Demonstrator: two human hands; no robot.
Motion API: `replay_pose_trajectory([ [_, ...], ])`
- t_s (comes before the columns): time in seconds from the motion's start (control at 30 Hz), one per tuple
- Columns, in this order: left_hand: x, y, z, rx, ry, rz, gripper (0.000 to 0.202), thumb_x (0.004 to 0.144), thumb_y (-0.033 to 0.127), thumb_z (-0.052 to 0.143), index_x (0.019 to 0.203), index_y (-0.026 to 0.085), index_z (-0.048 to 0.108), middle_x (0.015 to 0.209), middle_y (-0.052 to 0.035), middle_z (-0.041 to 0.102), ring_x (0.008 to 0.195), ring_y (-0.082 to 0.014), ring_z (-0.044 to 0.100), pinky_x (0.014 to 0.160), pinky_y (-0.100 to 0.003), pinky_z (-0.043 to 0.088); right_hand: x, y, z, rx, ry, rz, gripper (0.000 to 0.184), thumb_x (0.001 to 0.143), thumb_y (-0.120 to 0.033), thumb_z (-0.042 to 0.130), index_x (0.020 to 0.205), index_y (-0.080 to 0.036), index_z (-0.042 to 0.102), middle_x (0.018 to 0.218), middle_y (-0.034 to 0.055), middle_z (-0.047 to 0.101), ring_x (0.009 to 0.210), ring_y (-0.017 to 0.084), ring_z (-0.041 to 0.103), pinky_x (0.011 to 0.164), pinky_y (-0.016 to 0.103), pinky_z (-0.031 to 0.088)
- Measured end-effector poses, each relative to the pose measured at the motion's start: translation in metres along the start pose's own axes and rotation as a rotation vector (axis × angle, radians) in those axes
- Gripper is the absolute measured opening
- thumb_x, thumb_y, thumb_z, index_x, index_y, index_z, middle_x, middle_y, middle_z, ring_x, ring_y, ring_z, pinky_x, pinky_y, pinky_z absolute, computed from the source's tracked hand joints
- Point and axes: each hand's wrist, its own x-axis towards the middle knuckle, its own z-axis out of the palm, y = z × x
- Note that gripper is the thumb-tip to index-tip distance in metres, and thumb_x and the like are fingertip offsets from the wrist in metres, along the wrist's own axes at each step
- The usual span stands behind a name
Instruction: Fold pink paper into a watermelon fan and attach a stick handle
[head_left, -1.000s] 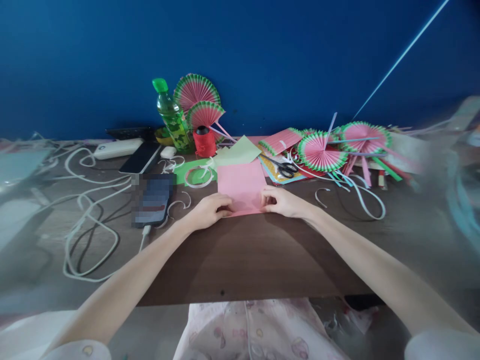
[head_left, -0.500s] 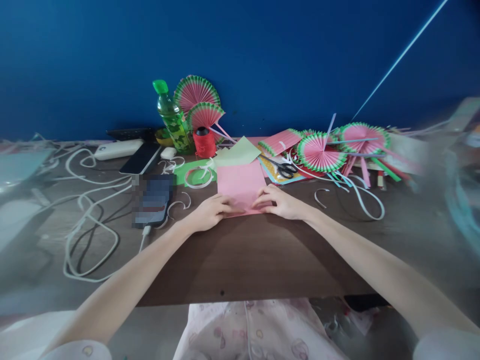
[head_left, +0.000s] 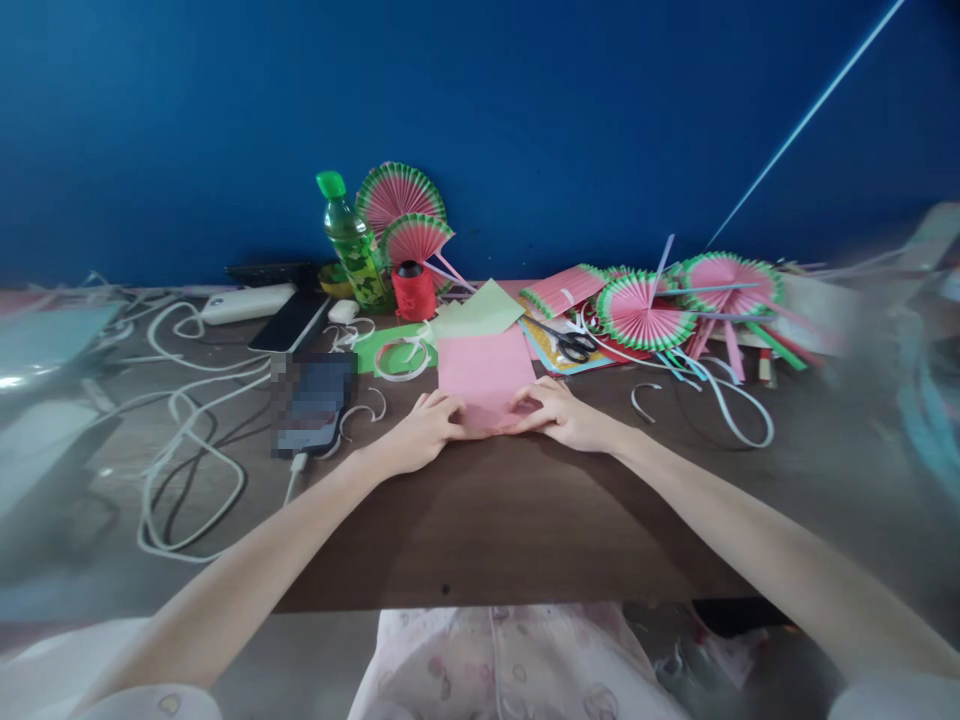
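A pink sheet of paper (head_left: 484, 372) lies flat on the dark wooden table (head_left: 487, 520). My left hand (head_left: 424, 430) pinches its near left edge, and my right hand (head_left: 562, 412) pinches its near right edge. The near edge of the sheet looks folded over between my fingers. A pale green sheet (head_left: 480, 308) lies just behind the pink one.
Black scissors (head_left: 571, 343) and several pink-and-green paper fans (head_left: 645, 310) lie at the right rear. A green bottle (head_left: 352, 243), a red thread spool (head_left: 414, 290), a phone (head_left: 311, 400) and white cables (head_left: 187, 440) sit to the left.
My two hands have slid closer together along the near edge of the pink paper. The view has shifted slightly.
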Motion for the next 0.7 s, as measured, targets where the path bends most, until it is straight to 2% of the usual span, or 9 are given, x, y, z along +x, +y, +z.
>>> replay_pose_trajectory([
  [0.1, -0.001, -0.001, 0.003, -0.018, 0.031, -0.023, 0.058, 0.079, 0.000, 0.032, 0.114, 0.040, 0.056, 0.093, -0.0039, 0.050, 0.095, -0.0194, 0.038, 0.085, -0.037, 0.032, -0.001, 0.000, 0.002, 0.047, 0.092, 0.032, 0.025, 0.080, -0.013, 0.055, 0.094, -0.028, 0.070, 0.099, 0.0050, 0.057, 0.095, 0.018, 0.044, 0.092, 0.038, 0.032],
  [0.2, -0.001, -0.004, 0.002, -0.152, 0.082, -0.041, 0.054, 0.079, 0.000, 0.031, 0.111, 0.032, 0.060, 0.095, -0.0030, 0.055, 0.097, -0.0170, 0.043, 0.089, -0.035, 0.033, -0.002, -0.001, 0.003, 0.069, 0.164, 0.059, 0.017, 0.079, -0.017, 0.058, 0.089, -0.023, 0.071, 0.090, 0.0053, 0.056, 0.089, 0.016, 0.047, 0.087, 0.034, 0.036],
  [0.3, -0.003, -0.005, -0.004, -0.334, 0.201, -0.122, 0.039, 0.084, 0.007, 0.031, 0.104, 0.021, 0.062, 0.098, -0.0034, 0.060, 0.093, -0.0140, 0.050, 0.086, -0.029, 0.039, -0.004, -0.004, 0.004, -0.012, 0.179, 0.062, 0.018, 0.079, -0.016, 0.058, 0.089, -0.023, 0.070, 0.085, 0.0046, 0.056, 0.086, 0.016, 0.046, 0.084, 0.033, 0.035],
  [0.37, -0.007, -0.002, -0.008, -0.342, 0.309, -0.180, 0.030, 0.086, 0.013, 0.034, 0.098, 0.018, 0.061, 0.094, -0.0038, 0.061, 0.089, -0.0136, 0.053, 0.082, -0.028, 0.042, -0.007, -0.009, 0.004, -0.111, 0.174, 0.049, 0.020, 0.080, -0.015, 0.056, 0.091, -0.025, 0.069, 0.086, 0.0043, 0.057, 0.086, 0.017, 0.045, 0.083, 0.034, 0.033],
  [0.47, -0.014, 0.007, -0.010, -0.139, 0.377, -0.133, 0.018, 0.085, 0.019, 0.043, 0.092, 0.017, 0.060, 0.092, -0.0037, 0.062, 0.088, -0.0150, 0.054, 0.083, -0.030, 0.041, -0.011, -0.019, 0.003, -0.261, 0.151, 0.019, 0.018, 0.082, -0.019, 0.054, 0.093, -0.022, 0.068, 0.090, 0.0051, 0.059, 0.088, 0.018, 0.046, 0.079, 0.034, 0.031],
  [0.6, -0.018, 0.015, -0.002, 0.241, 0.302, -0.029, 0.016, 0.086, 0.026, 0.046, 0.086, 0.016, 0.059, 0.086, -0.0042, 0.061, 0.080, -0.0162, 0.053, 0.073, -0.030, 0.041, -0.010, -0.026, 0.000, -0.398, 0.071, -0.043, 0.016, 0.084, -0.021, 0.051, 0.088, -0.017, 0.066, 0.087, 0.0063, 0.060, 0.085, 0.018, 0.049, 0.074, 0.031, 0.032],
  [0.7, -0.019, 0.015, 0.003, 0.430, 0.296, 0.000, 0.018, 0.088, 0.020, 0.042, 0.084, 0.016, 0.059, 0.078, -0.0032, 0.059, 0.072, -0.0149, 0.052, 0.066, -0.028, 0.040, -0.008, -0.024, 0.000, -0.481, 0.045, -0.090, 0.019, 0.086, -0.018, 0.046, 0.087, -0.015, 0.065, 0.086, 0.0069, 0.061, 0.081, 0.017, 0.050, 0.073, 0.029, 0.034],
])
